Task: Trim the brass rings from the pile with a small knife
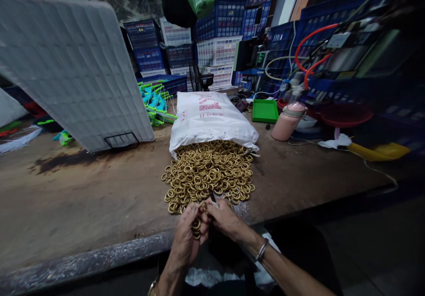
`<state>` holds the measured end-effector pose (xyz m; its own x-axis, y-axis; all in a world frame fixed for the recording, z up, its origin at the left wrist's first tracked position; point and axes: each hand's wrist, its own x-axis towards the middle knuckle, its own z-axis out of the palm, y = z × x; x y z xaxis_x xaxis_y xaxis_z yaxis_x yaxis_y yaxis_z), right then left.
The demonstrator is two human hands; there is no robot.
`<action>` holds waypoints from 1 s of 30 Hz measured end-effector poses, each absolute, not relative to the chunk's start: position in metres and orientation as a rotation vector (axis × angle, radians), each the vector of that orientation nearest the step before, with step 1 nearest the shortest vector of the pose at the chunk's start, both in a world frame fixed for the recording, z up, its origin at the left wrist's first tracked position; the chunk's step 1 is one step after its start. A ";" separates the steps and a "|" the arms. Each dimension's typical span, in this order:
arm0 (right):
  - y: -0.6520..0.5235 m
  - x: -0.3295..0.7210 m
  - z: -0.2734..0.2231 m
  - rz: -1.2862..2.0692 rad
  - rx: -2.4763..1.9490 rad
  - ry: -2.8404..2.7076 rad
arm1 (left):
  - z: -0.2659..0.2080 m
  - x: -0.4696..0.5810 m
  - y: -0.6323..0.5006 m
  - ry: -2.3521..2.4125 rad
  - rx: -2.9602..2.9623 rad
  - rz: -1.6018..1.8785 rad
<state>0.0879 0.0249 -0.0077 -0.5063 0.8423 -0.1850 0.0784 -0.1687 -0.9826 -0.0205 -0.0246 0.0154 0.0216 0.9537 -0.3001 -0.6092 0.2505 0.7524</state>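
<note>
Several gold-coloured rings [196, 229] are held in my left hand [187, 230], whose fingers are curled round them at the table's front edge. One more ring [203, 206] stands between the fingertips of both hands. My right hand [224, 218] is closed on a slim tool [213, 196] with a dark tip that points up and away; its exact kind is not clear. Just beyond my hands lies a heap of the same gold rings [209, 172]. They spill from the mouth of a white woven sack [212, 114] with red print, lying on its side.
A large pale ribbed panel [73, 74] leans on the left of the brown table [99, 198]. Green and blue plastic pieces [156, 103] sit behind it. To the right are a green tray [264, 111], a pink bottle [288, 121] and a machine with red hoses [308, 44]. Stacked crates [219, 50] fill the back.
</note>
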 end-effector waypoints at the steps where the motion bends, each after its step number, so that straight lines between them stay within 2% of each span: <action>1: 0.025 0.088 -0.008 1.696 -1.076 -1.540 | 0.014 -0.021 -0.025 0.925 0.469 1.283; 7: 0.029 0.093 -0.002 1.181 -1.178 -1.833 | 0.000 -0.023 -0.027 1.042 0.422 1.309; 12: 0.026 0.096 0.004 1.034 -1.101 -1.982 | -0.003 -0.024 -0.028 1.033 0.445 1.310; 16: 0.027 0.093 0.004 1.077 -1.166 -1.906 | -0.006 -0.026 -0.029 1.101 0.530 1.302; 24: 0.024 0.090 -0.010 1.532 -1.282 -1.649 | -0.016 -0.020 -0.028 1.386 0.802 1.362; 30: 0.026 0.089 0.000 1.440 -1.316 -1.696 | -0.013 -0.021 -0.032 1.182 0.659 1.266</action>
